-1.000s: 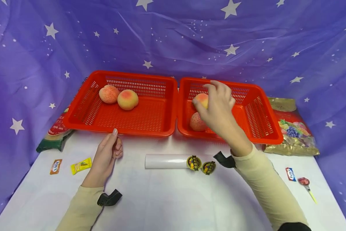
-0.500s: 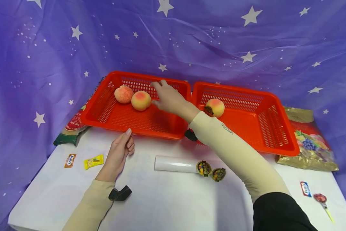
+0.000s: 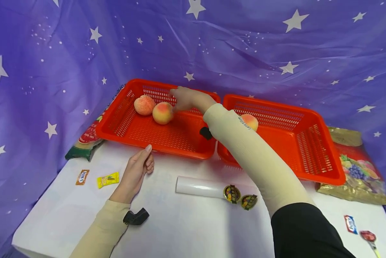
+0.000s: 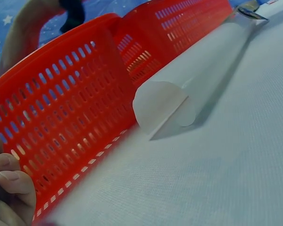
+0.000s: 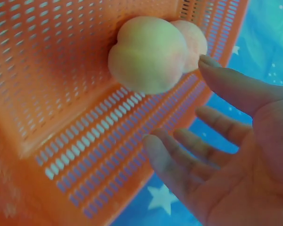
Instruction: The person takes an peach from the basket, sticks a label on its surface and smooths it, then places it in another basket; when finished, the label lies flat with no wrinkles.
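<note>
In the head view my right hand [image 3: 189, 98] is over the left red basket [image 3: 160, 147], beside a yellow-red peach [image 3: 162, 114]. The right wrist view shows this hand [image 5: 245, 150] with fingers and thumb spread, holding nothing, near the peach [image 5: 146, 56]. A pinker, fuzzy peach [image 3: 144, 105] lies against it on the left. My left hand [image 3: 134, 173] holds the left basket's front rim, thumb at the edge and fingers curled. In the right red basket [image 3: 315, 171] is another peach [image 3: 249, 122], partly behind my right sleeve.
A white roll [image 3: 199, 187] lies in front of the baskets, with two round fruit stickers [image 3: 232, 194] at its right end. Candies [image 3: 108, 180] lie left, a lollipop [image 3: 368, 236] right. Bags [image 3: 357, 168] stand beside the baskets.
My right hand has moved left from the right basket to over the left one, close to the yellow-red peach. My left hand has stayed at the rim. The head view has shifted slightly.
</note>
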A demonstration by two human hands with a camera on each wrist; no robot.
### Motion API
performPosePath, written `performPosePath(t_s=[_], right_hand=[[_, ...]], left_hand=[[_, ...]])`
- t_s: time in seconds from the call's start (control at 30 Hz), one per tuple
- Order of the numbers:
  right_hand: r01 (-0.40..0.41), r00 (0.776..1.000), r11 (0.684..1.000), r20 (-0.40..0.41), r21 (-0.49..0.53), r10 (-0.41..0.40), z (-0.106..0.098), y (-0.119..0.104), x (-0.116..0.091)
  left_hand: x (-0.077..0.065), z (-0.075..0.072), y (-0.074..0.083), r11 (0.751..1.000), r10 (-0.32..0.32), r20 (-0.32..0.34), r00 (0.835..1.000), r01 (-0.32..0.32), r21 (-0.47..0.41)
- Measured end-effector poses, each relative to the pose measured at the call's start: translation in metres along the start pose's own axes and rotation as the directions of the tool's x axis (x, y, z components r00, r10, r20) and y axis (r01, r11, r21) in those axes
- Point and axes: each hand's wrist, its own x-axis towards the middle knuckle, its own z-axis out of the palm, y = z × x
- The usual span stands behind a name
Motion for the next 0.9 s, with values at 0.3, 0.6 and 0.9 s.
performPosePath(t_s=[0.3, 0.6, 0.9], right_hand=[[-0.056, 0.991, 0.996, 0.126, 0.067, 0.047, 0.008, -0.014, 0.037], [-0.045, 0.990, 0.998, 0.132, -0.048, 0.051, 0.023, -0.017, 0.056], [-0.024, 0.998, 1.000, 0.066, -0.007, 0.025, 0.039, -0.019, 0.065]], left_hand=[[0.002, -0.002, -0.002, 0.999, -0.020, -0.032, 0.999, 0.021, 0.031], [0.000, -0.001, 0.001, 1.000, 0.021, -0.006, 1.000, -0.021, 0.002], [0.002, -0.004, -0.002, 1.000, -0.010, 0.028, 1.000, 0.011, -0.014]])
